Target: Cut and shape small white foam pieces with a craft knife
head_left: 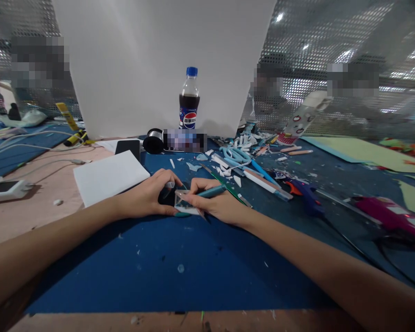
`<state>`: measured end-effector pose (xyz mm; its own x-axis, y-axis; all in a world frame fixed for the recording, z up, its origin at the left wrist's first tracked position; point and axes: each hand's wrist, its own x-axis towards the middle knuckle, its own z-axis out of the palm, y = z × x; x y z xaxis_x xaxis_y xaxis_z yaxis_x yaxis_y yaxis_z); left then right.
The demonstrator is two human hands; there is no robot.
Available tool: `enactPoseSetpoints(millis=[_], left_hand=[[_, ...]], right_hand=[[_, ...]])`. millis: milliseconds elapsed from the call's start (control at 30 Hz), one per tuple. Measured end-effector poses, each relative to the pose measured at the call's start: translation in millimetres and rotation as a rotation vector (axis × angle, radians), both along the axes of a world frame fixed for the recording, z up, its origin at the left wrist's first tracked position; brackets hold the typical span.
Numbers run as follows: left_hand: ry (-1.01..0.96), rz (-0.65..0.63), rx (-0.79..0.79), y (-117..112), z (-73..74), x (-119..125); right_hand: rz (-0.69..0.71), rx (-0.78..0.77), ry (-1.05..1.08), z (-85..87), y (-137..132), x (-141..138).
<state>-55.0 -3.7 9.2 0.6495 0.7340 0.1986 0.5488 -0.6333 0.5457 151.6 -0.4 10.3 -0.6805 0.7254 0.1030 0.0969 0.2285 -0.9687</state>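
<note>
On the blue mat, my left hand [150,196] is curled with thumb and fingers around the edges of a small white and clear flat piece [188,210]. A teal crescent shape shows beside the thumb tip; I cannot tell what it is. My right hand [219,203] is closed on a slim teal pen [212,191]. The pen slants up to the right, and its tip end is hidden by the fingers over the small piece. Beyond the right knuckles, a thin green strip [224,182] lies on the mat.
Left stand a white sheet [110,177] and a phone [127,148]. Behind are a wire spool [154,141], a cola bottle [189,103] and a white board [141,60]. White scraps [252,140], tools, a blue glue gun [309,196] and a magenta one [383,212] lie right.
</note>
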Motion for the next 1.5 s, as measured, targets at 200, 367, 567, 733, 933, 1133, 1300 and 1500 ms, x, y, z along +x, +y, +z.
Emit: enactPoseSetpoints(millis=[200,367,567,733,933,1133,1300,1500], left_hand=[[-0.003,-0.004,0.011,0,-1.1,0],[0.004,0.000,0.003,1,-0.7,-1],[0.012,-0.003,0.011,0,0.3,-1],[0.009,0.004,0.028,1,-0.8,-1],[-0.002,0.001,0.022,0,-0.6,-1],[-0.004,0.000,0.020,1,-0.5,-1],[-0.006,0.000,0.019,1,-0.5,-1],[-0.009,0.009,0.015,0,-1.3,-1]], right_hand=[[-0.006,0.010,-0.015,1.5,-1,0],[-0.003,0.054,-0.005,1.2,0,2],[-0.010,0.128,-0.019,1.1,2,4],[-0.025,0.080,-0.010,0.0,2,4],[-0.026,0.045,0.014,-2.3,3,4],[-0.014,0.031,0.008,-0.7,3,4],[-0.045,0.028,0.021,-2.0,3,5],[-0.130,0.034,0.065,-6.3,9,6]])
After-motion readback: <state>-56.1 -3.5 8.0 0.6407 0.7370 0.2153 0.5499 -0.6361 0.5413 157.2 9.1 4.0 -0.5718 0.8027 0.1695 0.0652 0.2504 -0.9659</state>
